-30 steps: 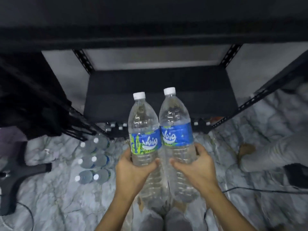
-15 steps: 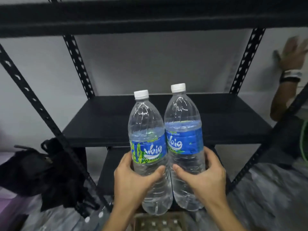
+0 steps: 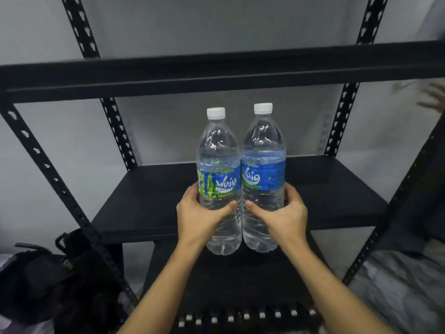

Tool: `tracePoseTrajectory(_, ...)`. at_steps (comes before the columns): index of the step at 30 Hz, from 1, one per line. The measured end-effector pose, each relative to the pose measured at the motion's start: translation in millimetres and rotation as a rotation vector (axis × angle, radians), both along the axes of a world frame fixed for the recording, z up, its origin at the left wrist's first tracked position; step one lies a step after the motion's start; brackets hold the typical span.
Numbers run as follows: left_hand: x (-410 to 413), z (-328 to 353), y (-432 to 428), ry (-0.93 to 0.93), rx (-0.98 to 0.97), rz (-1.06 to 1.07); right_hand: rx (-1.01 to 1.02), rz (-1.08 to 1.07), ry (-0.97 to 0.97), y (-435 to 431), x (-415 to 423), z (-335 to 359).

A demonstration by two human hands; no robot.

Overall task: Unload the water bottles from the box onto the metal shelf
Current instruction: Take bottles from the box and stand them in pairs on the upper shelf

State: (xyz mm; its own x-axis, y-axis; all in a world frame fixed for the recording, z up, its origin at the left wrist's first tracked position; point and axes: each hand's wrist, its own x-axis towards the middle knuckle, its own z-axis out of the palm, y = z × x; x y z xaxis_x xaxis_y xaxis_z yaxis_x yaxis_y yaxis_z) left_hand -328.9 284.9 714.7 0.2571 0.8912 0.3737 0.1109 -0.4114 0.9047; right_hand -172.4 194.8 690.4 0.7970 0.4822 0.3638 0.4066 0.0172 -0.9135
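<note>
I hold two clear water bottles with white caps and blue labels upright, side by side and touching. My left hand grips the left bottle just below its label. My right hand grips the right bottle the same way. Both bottles hang in the air in front of the black metal shelf, their bases just below the front edge of its middle board. That board is bare. At the bottom edge, a row of white caps shows more bottles; I cannot make out the box around them.
An upper shelf beam crosses above the bottle caps. Perforated black uprights stand left and right. A black bag lies at the lower left. Another person's blurred hand is at the right edge.
Both hands have lifted the two bottles from floor level up to the middle shelf board. My view has tilted upward, bringing the upper beam into sight.
</note>
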Motion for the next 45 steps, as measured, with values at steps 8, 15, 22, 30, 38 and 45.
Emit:
tracePoseTrajectory(8,44.0,-4.2,47.1,0.015,0.028,0.057,-0.004,0.049,0.011,50.7,42.4,-0.9)
tracePoseTrajectory(15,72.5,-27.5,75.2,0.004,0.003,0.09,-0.049,0.078,0.022,80.2,70.9,-16.2)
tracePoseTrajectory(22,79.3,-40.1,92.4,-0.031,0.02,0.024,-0.045,0.119,-0.026,85.9,77.2,-25.1)
tracePoseTrajectory(30,76.2,-62.5,87.8,-0.143,-0.059,-0.102,0.031,0.27,0.03,73.8,76.5,-39.1)
tracePoseTrajectory(38,67.0,-99.1,81.1,-0.09,-0.126,-0.132,0.019,0.375,0.118,72.5,85.8,-71.9)
tracePoseTrajectory(45,65.1,-102.1,84.6,-0.047,-0.116,-0.155,-0.024,0.409,0.082,68.7,86.8,-77.3)
